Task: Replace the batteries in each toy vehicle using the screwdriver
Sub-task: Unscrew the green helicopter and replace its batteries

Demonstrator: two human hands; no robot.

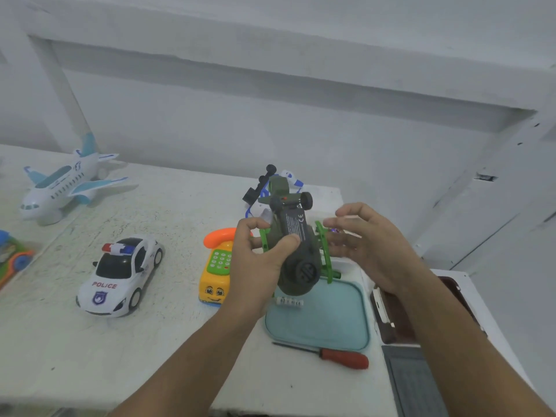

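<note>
A dark green toy helicopter (296, 236) is held upside down above the table, its black belly plate and wheels facing me. My left hand (255, 260) grips its body, thumb pressed on the belly plate. My right hand (365, 245) hovers at the helicopter's right side with fingers loosely spread beside the green skid; I cannot tell whether they touch it. A red-handled screwdriver (334, 355) lies on the table below a teal tray (337, 323). A small white strip (290, 302), perhaps batteries, lies in the tray.
A white police car (120, 275) and a yellow toy phone (216, 269) stand left of my hands. A white-and-blue airplane (64, 182) sits at the back left. A blue-white toy (288, 179) hides behind the helicopter. A dark case (391, 311) lies at the right table edge.
</note>
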